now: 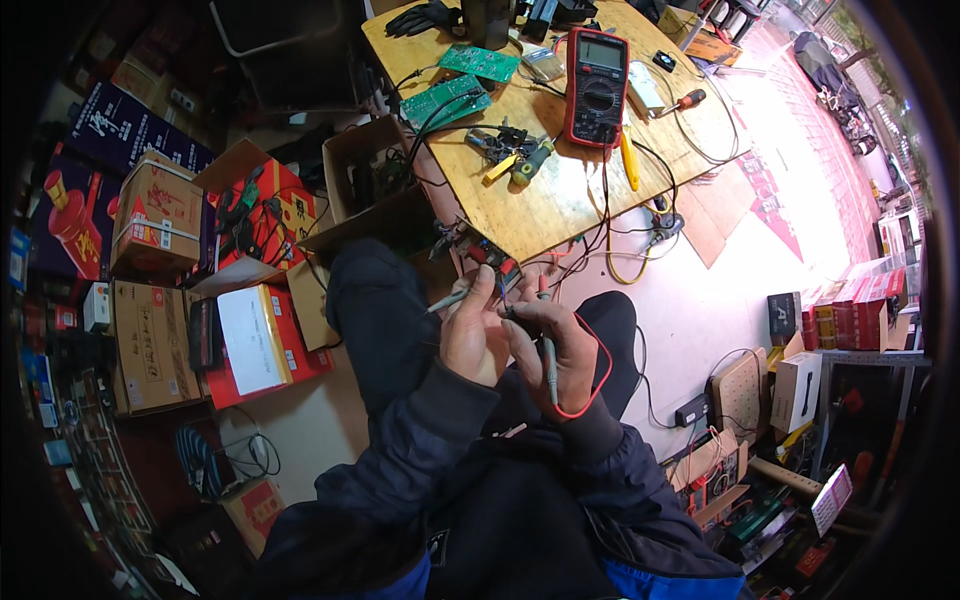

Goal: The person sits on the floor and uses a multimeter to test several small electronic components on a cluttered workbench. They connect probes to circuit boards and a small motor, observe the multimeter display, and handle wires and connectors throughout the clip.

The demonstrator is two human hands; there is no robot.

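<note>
Cardboard boxes (pixel 160 215) in brown, red and white stack at the left. The wooden table (pixel 540 200) carries a red multimeter (pixel 597 88). The left hand (pixel 473 335) grips a probe (pixel 447 300) whose long axis points up-left. The right hand (pixel 555 355) closes around a second probe (pixel 549 362), near vertical, over the lap.

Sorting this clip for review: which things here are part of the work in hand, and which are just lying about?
In use:
left hand
right hand
grey probe
red-wired probe
small circuit board
red multimeter

Lying about:
green circuit boards
pliers
black glove
cardboard boxes
</note>
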